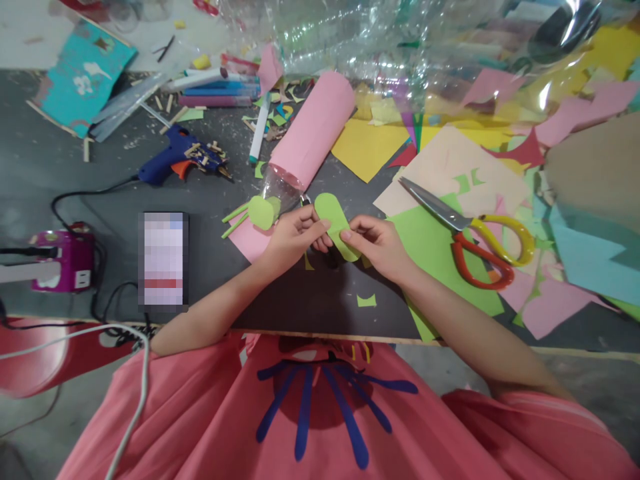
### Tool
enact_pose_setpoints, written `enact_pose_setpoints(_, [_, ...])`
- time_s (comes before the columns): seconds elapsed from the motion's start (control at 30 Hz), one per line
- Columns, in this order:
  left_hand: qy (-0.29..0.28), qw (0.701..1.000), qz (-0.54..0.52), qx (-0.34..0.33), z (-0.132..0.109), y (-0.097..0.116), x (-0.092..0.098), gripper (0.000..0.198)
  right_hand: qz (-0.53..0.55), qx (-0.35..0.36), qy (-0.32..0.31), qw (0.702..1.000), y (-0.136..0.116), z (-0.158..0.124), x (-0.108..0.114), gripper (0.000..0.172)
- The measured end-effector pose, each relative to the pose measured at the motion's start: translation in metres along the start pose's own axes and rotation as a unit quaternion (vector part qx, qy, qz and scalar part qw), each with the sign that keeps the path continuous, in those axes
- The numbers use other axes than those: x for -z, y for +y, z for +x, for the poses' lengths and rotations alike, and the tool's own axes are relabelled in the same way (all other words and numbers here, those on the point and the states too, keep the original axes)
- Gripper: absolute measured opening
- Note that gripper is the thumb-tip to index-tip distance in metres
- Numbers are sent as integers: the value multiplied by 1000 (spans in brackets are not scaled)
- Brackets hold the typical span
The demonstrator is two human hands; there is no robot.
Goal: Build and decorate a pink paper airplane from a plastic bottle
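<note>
Between my two hands is a long green paper piece with rounded ends [334, 215]. My left hand [299, 235] pinches it near the middle of its left edge. With thumb and fingers, my right hand [374, 241] grips its lower right part. Just left of my left hand lie a round green paper cutout [261, 212] and thin green paper strips [235, 223], partly over pink paper [247, 241]. Behind my hands rests a clear plastic bottle wrapped in pink paper [315, 127]. Scissors with yellow and red handles [460, 227] lie open on paper to the right.
A blue glue gun [175, 157] and a phone [163, 260] lie at left, near a purple power socket box [65, 260] with cables. Markers [220, 90] lie at the back. Green paper [440, 260], other coloured sheets and scraps cover the right side, below clear plastic bottles [340, 40].
</note>
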State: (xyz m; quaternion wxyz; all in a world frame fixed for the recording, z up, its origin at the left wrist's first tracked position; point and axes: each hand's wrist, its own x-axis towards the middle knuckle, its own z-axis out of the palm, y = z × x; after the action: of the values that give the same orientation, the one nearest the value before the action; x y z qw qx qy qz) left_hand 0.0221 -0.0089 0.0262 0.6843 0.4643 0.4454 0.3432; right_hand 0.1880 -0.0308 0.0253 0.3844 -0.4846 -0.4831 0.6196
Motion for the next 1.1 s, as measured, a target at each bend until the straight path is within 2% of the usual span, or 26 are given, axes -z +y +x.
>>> enact_pose_setpoints(0.3, [-31,999,23,8,0,1,1,37,14,12,29,999,2,1,1,42])
enact_pose_setpoints(0.37, [-32,999,27,-4,0,0,1,34,12,10,30,999,2,1,1,43])
enact_pose_setpoints(0.57, [35,996,-3,-81,1,-6,4,21,-3,5,49,999,2,2,2,43])
enact_pose_setpoints(0.7, [3,997,18,-77,1,-6,3,20,-2,15,59,998,2,2,2,43])
enact_pose_setpoints(0.8, [-25,997,40,-60,0,-4,0,26,0,16,45,999,1,2,1,43])
enact_pose_setpoints(0.93, [-1,997,61,-49,0,-3,-2,24,-1,4,11,1000,2,1,0,41])
enact_pose_setpoints(1.1, [18,986,139,-94,-1,-6,1,16,0,-17,-5,1000,4,1,0,38])
